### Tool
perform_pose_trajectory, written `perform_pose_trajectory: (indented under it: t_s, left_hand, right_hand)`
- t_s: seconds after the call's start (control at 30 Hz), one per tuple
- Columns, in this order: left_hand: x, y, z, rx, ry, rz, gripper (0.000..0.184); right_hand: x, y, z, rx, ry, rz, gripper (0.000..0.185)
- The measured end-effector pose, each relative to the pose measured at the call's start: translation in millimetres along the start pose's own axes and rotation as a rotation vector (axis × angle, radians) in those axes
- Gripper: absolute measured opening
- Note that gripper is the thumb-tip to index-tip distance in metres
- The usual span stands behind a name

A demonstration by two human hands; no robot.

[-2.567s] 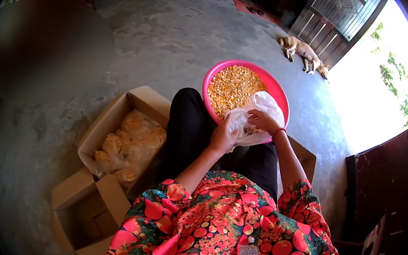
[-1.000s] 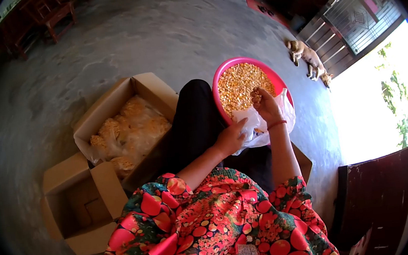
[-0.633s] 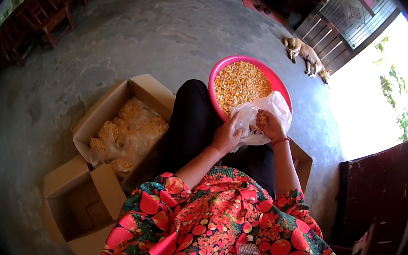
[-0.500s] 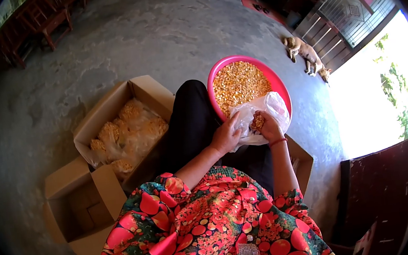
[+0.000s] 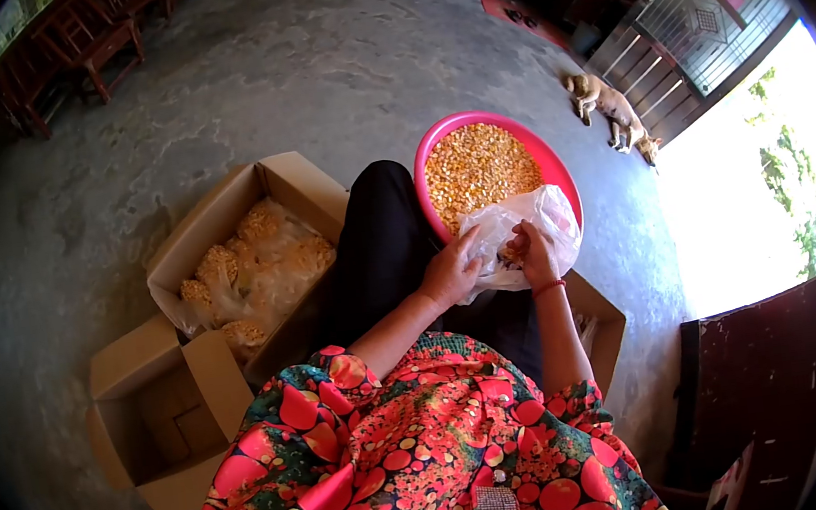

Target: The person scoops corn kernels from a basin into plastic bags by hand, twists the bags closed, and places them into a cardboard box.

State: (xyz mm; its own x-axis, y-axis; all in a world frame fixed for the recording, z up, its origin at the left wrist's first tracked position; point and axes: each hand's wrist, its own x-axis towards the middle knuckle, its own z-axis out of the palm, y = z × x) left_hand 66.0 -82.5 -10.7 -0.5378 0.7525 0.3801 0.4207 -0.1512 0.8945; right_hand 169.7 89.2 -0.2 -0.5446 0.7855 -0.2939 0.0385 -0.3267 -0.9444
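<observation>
My left hand (image 5: 452,270) grips the near left side of a thin white plastic bag (image 5: 548,207), thumb toward the opening. Inside the bag's mouth, my right hand (image 5: 537,258) has its fingers curled together around corn kernels, a few of which show beside the fingertips. The bag rests over the near rim of a pink basin (image 5: 572,171) in front of my lap. Loose yellow corn kernels (image 5: 481,168) fill much of that basin. How much the bag contains is hidden by its folds and my hands.
Left of my knee, an open cardboard box (image 5: 304,181) holds several clear bags of corn (image 5: 257,257). A smaller open box (image 5: 159,414) stands nearer. Another box (image 5: 605,323) is partly hidden at my right. A dog (image 5: 613,111) lies by the doorway; wooden chairs (image 5: 93,49) stand far left.
My right hand has turned and its fingers have risen and drawn together, so fewer kernels show. My left hand and the bag have hardly moved.
</observation>
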Motion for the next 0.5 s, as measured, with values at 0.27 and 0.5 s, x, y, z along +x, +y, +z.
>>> perform_pose_trajectory:
  t_s: [0.27, 0.5]
  left_hand:
    - [-0.4, -1.7, 1.4, -0.001, 0.015, 0.014, 0.05]
    - [-0.5, 9.7, -3.5, -0.074, -0.03, -0.083, 0.044]
  right_hand:
    - [-12.3, -8.8, 15.6, -0.037, 0.108, -0.175, 0.023]
    - [-4.5, -31.1, 51.4, -0.119, 0.14, -0.316, 0.022]
